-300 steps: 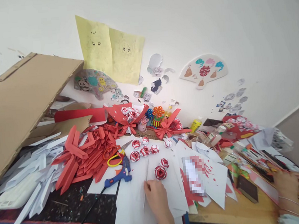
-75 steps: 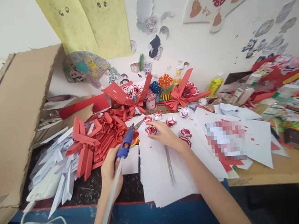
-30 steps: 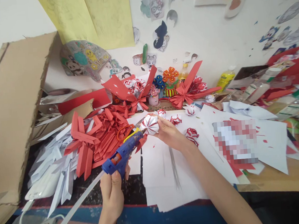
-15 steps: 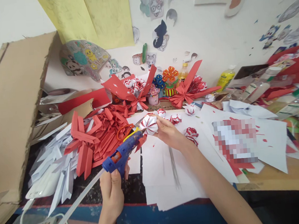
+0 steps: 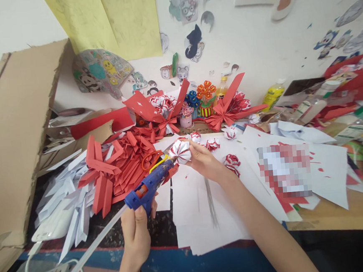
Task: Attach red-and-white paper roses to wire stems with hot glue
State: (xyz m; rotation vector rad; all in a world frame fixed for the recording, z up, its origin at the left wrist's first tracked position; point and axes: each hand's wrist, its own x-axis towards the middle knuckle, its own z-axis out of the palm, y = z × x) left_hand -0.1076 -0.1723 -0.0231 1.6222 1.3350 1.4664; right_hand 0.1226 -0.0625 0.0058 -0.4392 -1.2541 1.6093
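My left hand is wrapped round the handle of a blue hot glue gun; a long pale glue stick runs out of its back end. The gun's tip meets, or lies very near, a white and red folded paper flower. My right hand pinches that flower from its right side, above the white paper sheets. Several more red and white paper flowers lie just beyond and to the right. Orange and yellow scissor handles show behind the gun.
Red folded paper strips and white ones are heaped at left, by a cardboard sheet. A white power bank with a cable lies at the front left. Red-wrapped bouquets stand against the wall; bottles are at right.
Almost nothing differs. Both hands, the glue gun and the paper flower hold the same position; the view has shifted very slightly.
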